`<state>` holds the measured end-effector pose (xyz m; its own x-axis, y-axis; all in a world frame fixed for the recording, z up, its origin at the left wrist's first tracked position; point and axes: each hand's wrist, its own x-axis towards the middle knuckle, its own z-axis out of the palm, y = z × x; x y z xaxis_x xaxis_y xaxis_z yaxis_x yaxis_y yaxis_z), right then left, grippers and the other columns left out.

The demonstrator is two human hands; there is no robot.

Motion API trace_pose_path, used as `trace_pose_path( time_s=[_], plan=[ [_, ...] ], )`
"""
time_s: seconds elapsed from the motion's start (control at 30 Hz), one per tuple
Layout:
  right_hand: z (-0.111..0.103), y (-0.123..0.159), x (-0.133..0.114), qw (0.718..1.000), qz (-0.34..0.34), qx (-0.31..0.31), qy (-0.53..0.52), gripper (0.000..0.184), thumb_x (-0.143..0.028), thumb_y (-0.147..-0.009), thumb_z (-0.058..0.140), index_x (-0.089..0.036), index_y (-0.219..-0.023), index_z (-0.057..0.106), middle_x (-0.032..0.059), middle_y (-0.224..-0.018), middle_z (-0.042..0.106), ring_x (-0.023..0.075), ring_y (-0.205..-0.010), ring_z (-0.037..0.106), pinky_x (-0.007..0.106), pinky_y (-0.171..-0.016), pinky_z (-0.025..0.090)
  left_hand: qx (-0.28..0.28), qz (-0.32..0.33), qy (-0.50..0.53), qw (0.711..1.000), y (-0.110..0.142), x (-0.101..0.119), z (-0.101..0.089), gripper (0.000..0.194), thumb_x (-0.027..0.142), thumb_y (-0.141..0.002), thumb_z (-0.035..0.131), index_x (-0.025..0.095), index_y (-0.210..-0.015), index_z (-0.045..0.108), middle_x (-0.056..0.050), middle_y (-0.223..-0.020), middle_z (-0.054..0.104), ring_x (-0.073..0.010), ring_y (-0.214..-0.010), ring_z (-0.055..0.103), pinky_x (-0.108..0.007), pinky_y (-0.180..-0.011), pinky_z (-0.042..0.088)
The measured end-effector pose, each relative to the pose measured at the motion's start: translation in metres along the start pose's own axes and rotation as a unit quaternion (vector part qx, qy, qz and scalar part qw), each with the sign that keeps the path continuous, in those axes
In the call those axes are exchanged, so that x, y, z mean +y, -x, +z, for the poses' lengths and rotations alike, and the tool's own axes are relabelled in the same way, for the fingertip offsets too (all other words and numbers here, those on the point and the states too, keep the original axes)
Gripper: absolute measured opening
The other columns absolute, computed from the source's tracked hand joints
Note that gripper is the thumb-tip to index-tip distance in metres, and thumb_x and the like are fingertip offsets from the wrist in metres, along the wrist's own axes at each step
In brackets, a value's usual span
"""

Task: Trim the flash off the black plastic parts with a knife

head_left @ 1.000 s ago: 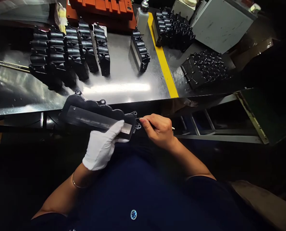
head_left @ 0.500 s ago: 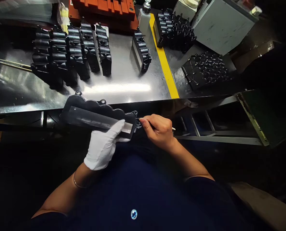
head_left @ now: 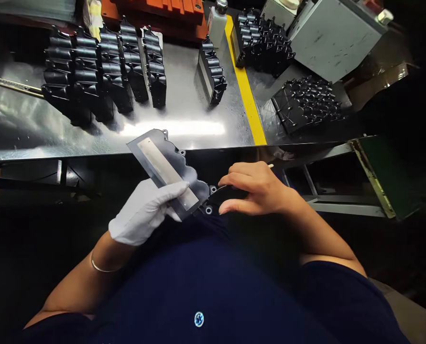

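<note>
A black moulded plastic part [head_left: 188,173] with a scalloped edge, small ring lugs and a pale inset strip is tilted in front of the table edge. My left hand [head_left: 144,210], in a white glove, grips its lower end, thumb across the strip. My bare right hand [head_left: 257,187] is just right of the lugged end, thumb apart from the curled fingers. A slender tool lies in those fingers; its pale end [head_left: 270,166] sticks out behind the hand, and a thin dark tip points toward the part. Its kind is mostly hidden by the hand.
Several similar black parts [head_left: 105,71] stand in a row on the metal table [head_left: 184,119], and one more part [head_left: 213,71] stands apart. Beyond the yellow stripe [head_left: 246,95] are more black parts [head_left: 309,102] and a grey metal box [head_left: 338,38]. Orange blocks [head_left: 158,19] lie behind.
The black part has turned clockwise, its far end swinging up and right, its face catching more light. My right hand has drawn back rightward from the lugs, its thumb opening from the fingers.
</note>
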<state>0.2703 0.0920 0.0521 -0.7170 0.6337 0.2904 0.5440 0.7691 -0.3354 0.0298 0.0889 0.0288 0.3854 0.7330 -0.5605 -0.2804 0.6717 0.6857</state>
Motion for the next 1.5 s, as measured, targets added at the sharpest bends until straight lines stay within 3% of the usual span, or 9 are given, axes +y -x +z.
trace_pose_path(
  time_s=[0.13,0.37,0.57,0.77,1.03,1.2,1.3,1.43,1.5],
  plan=[
    [0.002,-0.007,-0.002,0.981,-0.076,0.013,0.18,0.063,-0.075,-0.083,0.048,-0.016,-0.066,0.06,0.0,-0.057,0.049,0.0123,-0.054,0.041,0.027,-0.049,0.026,-0.043,-0.072,0.019,0.996,-0.004,-0.002,-0.001,0.02,0.022,-0.078,0.075,0.012,-0.095,0.074,-0.007,-0.079,0.071,-0.0159,-0.063,0.067,-0.02,-0.046,0.051],
    [0.007,-0.007,-0.002,0.966,-0.16,0.08,0.187,0.055,-0.056,-0.09,0.056,-0.019,-0.052,0.042,-0.0047,-0.05,0.032,0.0111,-0.051,0.028,0.028,-0.049,0.019,-0.047,-0.134,0.045,0.989,-0.009,-0.002,0.003,0.008,0.016,-0.083,0.067,0.011,-0.081,0.074,-0.005,-0.07,0.068,-0.0104,-0.051,0.06,-0.017,-0.043,0.05],
    [0.01,-0.005,-0.001,0.97,-0.105,0.073,0.209,0.057,-0.065,-0.091,0.047,-0.019,-0.058,0.051,-0.0026,-0.054,0.039,0.0124,-0.055,0.032,0.028,-0.051,0.02,-0.049,-0.126,0.047,0.99,-0.011,-0.002,0.001,0.011,0.014,-0.086,0.064,0.012,-0.084,0.075,-0.006,-0.074,0.071,-0.0098,-0.052,0.061,-0.017,-0.046,0.053],
    [0.009,-0.006,0.0,0.974,-0.127,0.054,0.18,0.055,-0.058,-0.093,0.051,-0.019,-0.055,0.047,-0.0038,-0.053,0.035,0.0117,-0.054,0.03,0.027,-0.051,0.02,-0.053,-0.143,0.078,0.985,-0.013,-0.002,0.003,0.025,0.01,-0.09,0.058,0.009,-0.069,0.071,-0.004,-0.061,0.063,-0.0072,-0.047,0.056,-0.015,-0.045,0.051],
    [0.016,-0.006,0.003,0.976,-0.129,0.089,0.153,0.056,-0.054,-0.091,0.057,-0.019,-0.05,0.043,-0.0047,-0.048,0.034,0.0099,-0.049,0.03,0.028,-0.048,0.02,-0.053,-0.131,0.079,0.987,-0.013,-0.001,-0.002,0.018,0.013,-0.088,0.061,0.009,-0.074,0.071,-0.003,-0.062,0.059,-0.0076,-0.05,0.056,-0.016,-0.051,0.054],
    [0.017,-0.004,0.0,0.985,-0.101,0.109,0.085,0.044,-0.059,-0.085,0.062,-0.015,-0.089,0.067,0.0051,-0.08,0.068,0.0119,-0.067,0.061,0.023,-0.057,0.044,-0.055,-0.145,0.08,0.985,-0.014,-0.003,-0.001,0.014,0.014,-0.088,0.061,0.008,-0.084,0.073,-0.004,-0.062,0.062,-0.0102,-0.05,0.06,-0.019,-0.052,0.056],
    [0.019,-0.004,-0.003,0.988,-0.132,0.072,0.034,0.043,-0.05,-0.088,0.065,-0.015,-0.113,0.063,0.0103,-0.107,0.074,0.0121,-0.078,0.07,0.022,-0.065,0.053,-0.061,-0.18,0.11,0.976,-0.018,-0.005,-0.003,0.018,0.014,-0.09,0.057,0.007,-0.083,0.072,-0.006,-0.064,0.066,-0.0113,-0.049,0.062,-0.018,-0.046,0.054],
    [0.019,-0.004,-0.005,0.99,-0.123,0.067,0.003,0.044,-0.047,-0.086,0.068,-0.015,-0.116,0.062,0.0106,-0.11,0.075,0.0131,-0.083,0.075,0.019,-0.064,0.057,-0.099,-0.228,0.127,0.96,-0.019,-0.003,-0.01,0.022,0.019,-0.092,0.053,0.008,-0.088,0.071,-0.008,-0.07,0.07,-0.0108,-0.043,0.06,-0.017,-0.036,0.046],
    [0.017,-0.003,-0.004,0.991,-0.085,0.101,-0.015,0.05,-0.05,-0.082,0.071,-0.015,-0.117,0.062,0.0104,-0.103,0.077,0.0159,-0.087,0.076,0.02,-0.068,0.06,-0.131,-0.196,0.084,0.968,-0.014,0.0,-0.012,0.027,0.033,-0.091,0.058,0.01,-0.086,0.071,-0.005,-0.061,0.067,-0.0096,-0.035,0.053,-0.017,-0.031,0.039]
  ],
)
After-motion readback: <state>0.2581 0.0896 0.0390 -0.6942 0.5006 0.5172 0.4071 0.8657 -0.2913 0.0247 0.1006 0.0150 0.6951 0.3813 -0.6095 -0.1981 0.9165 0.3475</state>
